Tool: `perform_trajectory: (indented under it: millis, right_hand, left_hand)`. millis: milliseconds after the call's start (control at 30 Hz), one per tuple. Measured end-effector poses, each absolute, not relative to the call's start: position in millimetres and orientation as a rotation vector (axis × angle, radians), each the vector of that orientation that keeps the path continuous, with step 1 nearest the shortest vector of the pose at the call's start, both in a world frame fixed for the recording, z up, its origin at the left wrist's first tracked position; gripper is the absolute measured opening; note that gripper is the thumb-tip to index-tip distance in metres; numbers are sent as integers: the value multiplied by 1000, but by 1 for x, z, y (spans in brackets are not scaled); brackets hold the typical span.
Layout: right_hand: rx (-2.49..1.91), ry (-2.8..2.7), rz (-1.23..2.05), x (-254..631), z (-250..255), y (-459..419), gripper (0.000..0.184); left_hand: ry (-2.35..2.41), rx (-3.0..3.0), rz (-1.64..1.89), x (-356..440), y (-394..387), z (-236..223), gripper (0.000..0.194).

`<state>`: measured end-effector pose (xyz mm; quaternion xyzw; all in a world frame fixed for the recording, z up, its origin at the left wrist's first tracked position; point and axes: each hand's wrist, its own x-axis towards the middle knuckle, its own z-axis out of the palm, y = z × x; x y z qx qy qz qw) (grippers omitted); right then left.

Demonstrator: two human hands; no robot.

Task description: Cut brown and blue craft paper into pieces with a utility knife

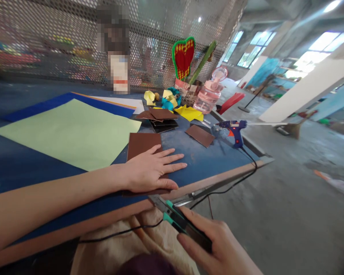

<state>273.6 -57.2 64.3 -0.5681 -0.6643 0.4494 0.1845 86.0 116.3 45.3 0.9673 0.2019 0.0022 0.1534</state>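
Brown sheet [143, 143], flat on the worktop [196, 152] near its edge, beneath the left hand [150, 170], grip released, fingers spread. Right-hand grip [226, 244]: clenched around a bladed tool [190, 227]. Hazard: a slipping blade could nick the nearby left thumb; the cord [257, 165] could snag.

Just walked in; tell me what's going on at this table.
A person's left hand lies flat, fingers spread, on a dark brown rectangular sheet at the edge of the blue table. The right hand grips a black-and-green cutting tool, its metal blade close to the sheet's near edge. Beyond lie a pale green paper sheet, stacked brown pieces and a blue glue gun.
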Motion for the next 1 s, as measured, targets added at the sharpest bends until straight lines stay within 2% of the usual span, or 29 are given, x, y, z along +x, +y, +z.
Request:
perform_trajectory:
  millis: [433,567,767,900,1000]
  right_hand:
    - [-1587,-1845,1318,268,68,-56,33]
    - [-1577,-1806,1318,265,69,-56,41]
    - [-1595,-1857,1302,266,67,-58,23]
    - [-1564,-1877,1316,264,68,-56,32]
    - [-1574,-1887,1296,261,67,-54,28]
  left_hand:
    - [573,2772,15,86,116,47,71]
    - [573,2770,33,86,116,45,71]
    - [567,2767,37,85,116,45,71]
    - [567,2764,47,85,116,45,72]
    - [563,2762,59,85,116,45,72]
